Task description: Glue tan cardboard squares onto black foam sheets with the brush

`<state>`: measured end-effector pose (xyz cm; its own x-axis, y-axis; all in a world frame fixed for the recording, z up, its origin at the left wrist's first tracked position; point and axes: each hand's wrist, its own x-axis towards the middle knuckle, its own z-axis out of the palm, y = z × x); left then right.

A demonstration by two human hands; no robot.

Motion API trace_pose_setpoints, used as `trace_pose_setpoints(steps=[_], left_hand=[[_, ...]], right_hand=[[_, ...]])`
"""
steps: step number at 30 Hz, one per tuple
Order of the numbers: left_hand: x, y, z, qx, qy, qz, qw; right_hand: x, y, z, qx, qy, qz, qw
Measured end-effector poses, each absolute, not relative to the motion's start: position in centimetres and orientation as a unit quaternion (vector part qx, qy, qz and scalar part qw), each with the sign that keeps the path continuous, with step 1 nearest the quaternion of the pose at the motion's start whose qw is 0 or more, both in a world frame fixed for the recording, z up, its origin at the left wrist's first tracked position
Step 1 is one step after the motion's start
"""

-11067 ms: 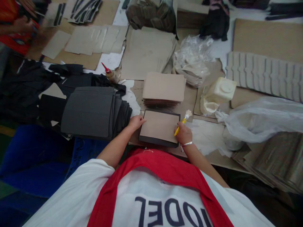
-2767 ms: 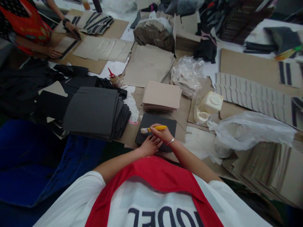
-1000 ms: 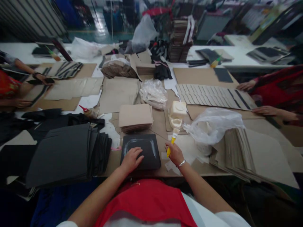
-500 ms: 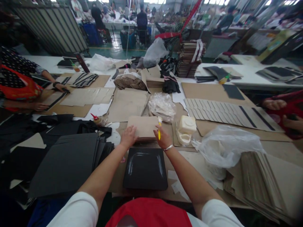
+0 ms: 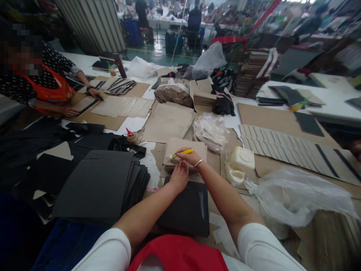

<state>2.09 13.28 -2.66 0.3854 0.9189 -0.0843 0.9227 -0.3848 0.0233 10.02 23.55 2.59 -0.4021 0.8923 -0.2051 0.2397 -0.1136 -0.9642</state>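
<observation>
A yellow-handled brush [image 5: 184,152] is gripped in my right hand [image 5: 189,156], its bristles at the left part of a small stack of tan boards [image 5: 199,148]. My left hand [image 5: 179,175] lies at the front edge of that stack, just below my right hand, fingers extended and holding nothing. Nearer to me is a black panel [image 5: 186,210] with a wet, glossy streak on its right side; my left forearm hides part of it. An off-white plastic container [image 5: 241,159] stands to the right of the stack.
Large black sheets [image 5: 96,180] are piled at the left. A red-capped bottle [image 5: 132,136] stands behind them. Clear plastic bags [image 5: 301,192] and ridged tan panels [image 5: 282,143] lie at the right. A co-worker's hands [image 5: 72,111] are at the far left.
My right hand has brought the brush leftward over the tan stack. My left hand has moved from the stack's left side to its front edge. The view has turned left.
</observation>
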Motion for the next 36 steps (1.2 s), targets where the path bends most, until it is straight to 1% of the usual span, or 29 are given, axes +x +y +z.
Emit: trace_pose_setpoints(steps=[6,12,16,20,24,25,27,30,33,36], left_hand=[[2.0,13.6,-1.3,0.834,0.551,-0.014,0.03],[2.0,15.5,0.5,0.83,0.556,-0.007,0.035],[1.8,17.2,1.2,0.83,0.555,-0.014,0.043],[1.6,17.9,1.6,0.844,0.534,-0.025,0.042],[1.9,17.5,1.8,0.843,0.536,-0.019,0.041],[2.0,17.4,1.8,0.841,0.539,-0.015,0.043],[2.4,17.3,1.8,0.834,0.549,-0.017,0.053],[3.1,17.3,1.6,0.821,0.565,-0.033,0.074],[3.5,17.4,1.5,0.815,0.572,-0.045,0.081],[3.2,17.6,1.8,0.815,0.57,-0.05,0.088]], right_hand=[[10.5,27.6,1.4,-0.562,-0.565,0.476,0.372],[16.7,27.6,1.2,-0.625,-0.534,0.416,0.39],[20.7,25.2,1.4,-0.653,-0.531,0.368,0.396],[22.5,20.3,1.5,-0.654,-0.518,0.364,0.415],[23.8,16.7,2.4,-0.667,-0.524,0.373,0.376],[23.7,16.7,2.8,-0.666,-0.529,0.372,0.371],[22.3,17.9,3.9,-0.646,-0.535,0.382,0.388],[17.0,21.7,4.9,-0.581,-0.532,0.452,0.42],[10.8,25.4,4.5,-0.558,-0.509,0.526,0.392],[9.1,27.5,3.3,-0.587,-0.483,0.535,0.369]])
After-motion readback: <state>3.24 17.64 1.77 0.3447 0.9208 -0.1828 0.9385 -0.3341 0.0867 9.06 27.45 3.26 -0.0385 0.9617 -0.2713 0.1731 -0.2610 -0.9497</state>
